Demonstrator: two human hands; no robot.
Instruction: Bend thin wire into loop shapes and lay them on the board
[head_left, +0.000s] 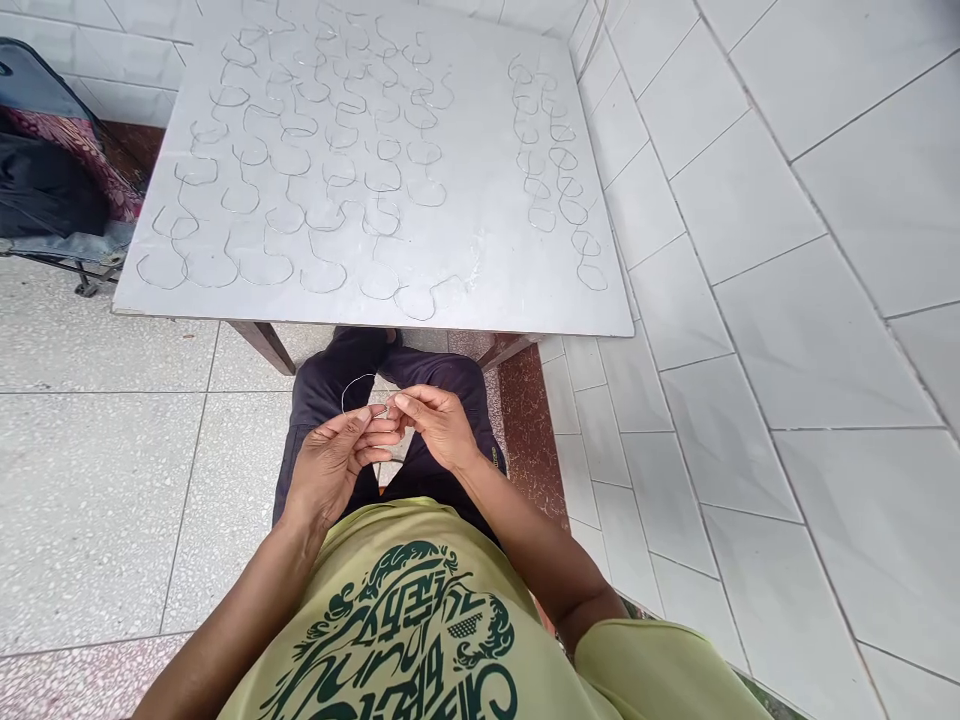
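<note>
Tiled wall (pixel 847 360), folding chair (pixel 52 88), possibly a dark bag (pixel 52 187)

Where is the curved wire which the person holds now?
In the head view, the curved wire is left of centre, held by the left hand and right hand, above the dark trousers, in front of the table.

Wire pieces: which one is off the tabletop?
The curved wire held by the left hand and right hand; every other visible piece lies on the white tabletop.
</note>
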